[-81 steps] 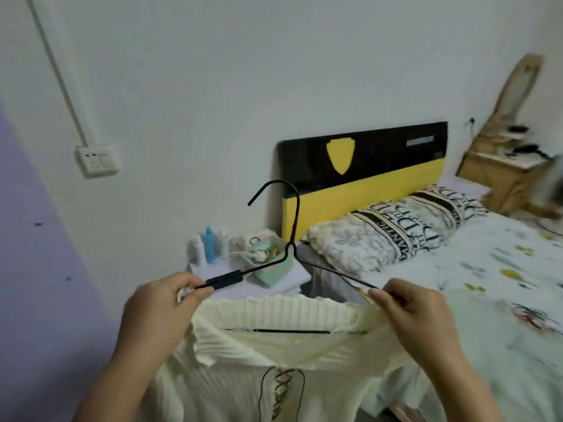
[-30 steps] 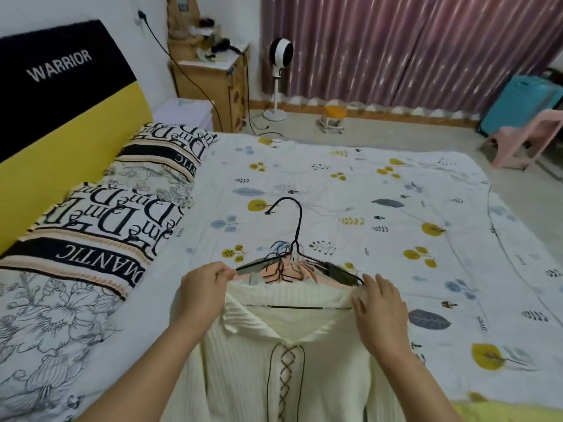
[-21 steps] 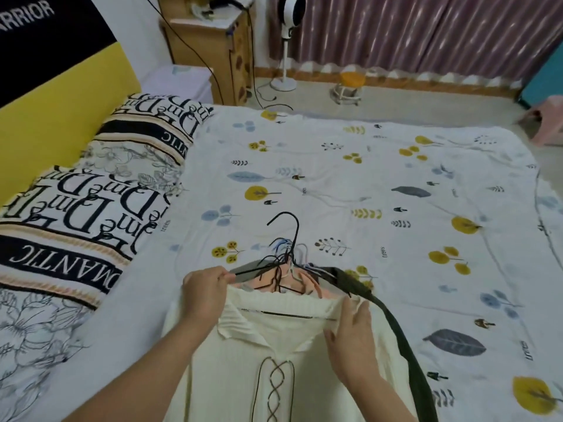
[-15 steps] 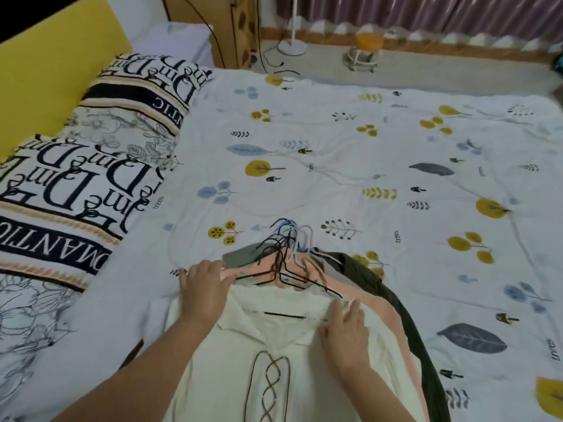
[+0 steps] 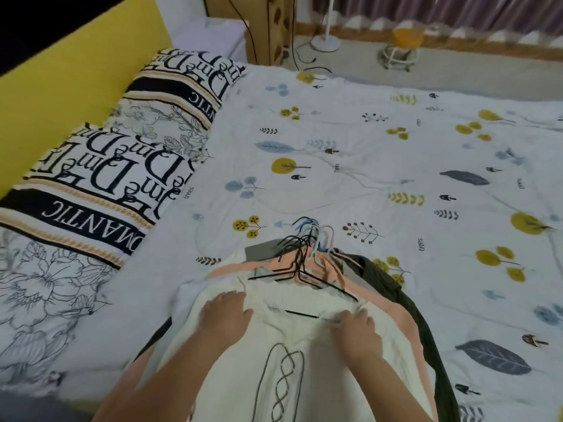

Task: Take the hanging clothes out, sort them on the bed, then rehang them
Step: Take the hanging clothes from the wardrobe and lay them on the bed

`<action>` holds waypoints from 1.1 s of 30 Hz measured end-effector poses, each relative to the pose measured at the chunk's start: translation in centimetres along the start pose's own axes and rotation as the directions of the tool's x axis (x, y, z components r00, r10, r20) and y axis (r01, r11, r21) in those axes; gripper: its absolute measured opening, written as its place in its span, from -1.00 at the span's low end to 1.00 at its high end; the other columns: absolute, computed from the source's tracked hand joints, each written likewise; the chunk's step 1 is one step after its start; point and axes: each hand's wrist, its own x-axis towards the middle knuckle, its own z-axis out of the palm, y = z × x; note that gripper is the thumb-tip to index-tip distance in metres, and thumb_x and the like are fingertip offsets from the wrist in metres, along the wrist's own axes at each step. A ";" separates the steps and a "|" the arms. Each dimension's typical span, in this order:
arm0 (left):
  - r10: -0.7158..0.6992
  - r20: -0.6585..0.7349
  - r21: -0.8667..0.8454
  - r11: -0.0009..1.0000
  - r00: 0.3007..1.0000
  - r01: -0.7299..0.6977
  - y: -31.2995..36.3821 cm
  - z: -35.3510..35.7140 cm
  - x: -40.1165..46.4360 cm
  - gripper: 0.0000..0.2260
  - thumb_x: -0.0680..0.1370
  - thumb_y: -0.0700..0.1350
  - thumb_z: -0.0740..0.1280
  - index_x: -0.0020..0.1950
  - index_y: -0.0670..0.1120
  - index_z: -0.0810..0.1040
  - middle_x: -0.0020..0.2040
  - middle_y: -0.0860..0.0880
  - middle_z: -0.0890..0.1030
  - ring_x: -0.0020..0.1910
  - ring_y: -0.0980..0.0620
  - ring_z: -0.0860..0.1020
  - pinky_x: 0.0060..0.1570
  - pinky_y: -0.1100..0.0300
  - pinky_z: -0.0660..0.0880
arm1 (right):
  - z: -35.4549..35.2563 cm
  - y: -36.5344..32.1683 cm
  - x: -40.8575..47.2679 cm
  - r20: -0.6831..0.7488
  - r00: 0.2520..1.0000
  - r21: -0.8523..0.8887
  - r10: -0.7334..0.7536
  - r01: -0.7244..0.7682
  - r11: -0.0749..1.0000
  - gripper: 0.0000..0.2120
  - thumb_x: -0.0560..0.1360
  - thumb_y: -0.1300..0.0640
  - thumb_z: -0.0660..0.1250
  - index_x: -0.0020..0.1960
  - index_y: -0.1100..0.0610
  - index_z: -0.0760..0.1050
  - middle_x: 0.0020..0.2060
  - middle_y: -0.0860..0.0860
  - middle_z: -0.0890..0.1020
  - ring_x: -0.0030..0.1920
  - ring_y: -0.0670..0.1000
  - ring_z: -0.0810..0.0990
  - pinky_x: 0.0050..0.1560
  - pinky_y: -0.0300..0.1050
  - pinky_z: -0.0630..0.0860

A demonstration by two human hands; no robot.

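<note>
Clothes [image 5: 304, 345] lie on the leaf-print bed [image 5: 396, 166], both hands [image 5: 227, 315] pressing flat.

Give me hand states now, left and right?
Left hand: open, resting flat on the cream sweater.
Right hand: on the sweater's shoulder; cannot tell whether it pinches the fabric.

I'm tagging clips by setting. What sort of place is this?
Most likely a home bedroom: a bed with a leaf-print sheet, lettered pillows against a yellow headboard, and curtains beyond.
</note>
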 end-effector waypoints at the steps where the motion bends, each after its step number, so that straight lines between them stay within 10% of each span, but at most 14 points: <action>1: 0.006 -0.007 -0.018 1.000 1.000 -0.006 -0.1 -0.7 -0.6 -0.59 0.62 0.07 0.06 0.43 -0.02 0.26 0.41 -0.03 0.35 0.38 -0.06 0.32 0.35 0.05 0.26 | -0.4 -0.3 -0.5 0.009 1.000 0.012 -0.018 0.017 1.000 -0.69 0.59 0.08 0.03 0.29 0.11 0.33 0.31 0.16 0.35 0.31 0.16 0.34 0.23 0.03 0.37; 14: -0.033 -0.184 -0.293 0.956 0.982 -0.023 -7.2 -7.7 -17.1 -0.69 0.59 0.03 0.14 0.27 -0.05 0.43 0.22 -0.04 0.53 0.18 -0.04 0.48 0.13 0.16 0.41 | -2.9 -11.6 -16.4 0.018 0.872 -0.058 -0.489 0.489 0.871 -0.80 0.53 0.10 0.14 -0.23 0.16 0.35 -0.21 0.05 0.53 -0.05 0.14 0.49 -0.31 -0.15 0.30; 19: -0.140 -0.284 -0.393 0.920 0.949 0.018 -13.9 -6.8 -27.1 -0.68 0.58 0.06 0.17 0.27 -0.03 0.43 0.19 -0.02 0.54 0.15 -0.01 0.49 0.14 0.14 0.43 | -0.2 -16.2 -26.0 0.046 0.749 -0.089 -0.661 0.662 0.744 -0.66 0.59 0.02 0.13 0.31 0.11 0.38 0.28 0.06 0.47 0.27 0.05 0.43 0.07 -0.22 0.35; 33: -0.682 -0.298 -0.682 0.642 0.668 0.351 -33.3 3.4 -59.3 -0.65 0.59 0.08 0.18 0.35 0.03 0.36 0.30 0.03 0.46 0.21 0.04 0.49 0.13 0.26 0.38 | 12.2 -27.0 -50.8 0.286 0.340 -0.450 -0.896 0.873 0.188 -0.60 0.59 0.05 0.13 0.39 0.12 0.29 0.34 0.11 0.42 0.32 0.12 0.39 0.24 -0.08 0.35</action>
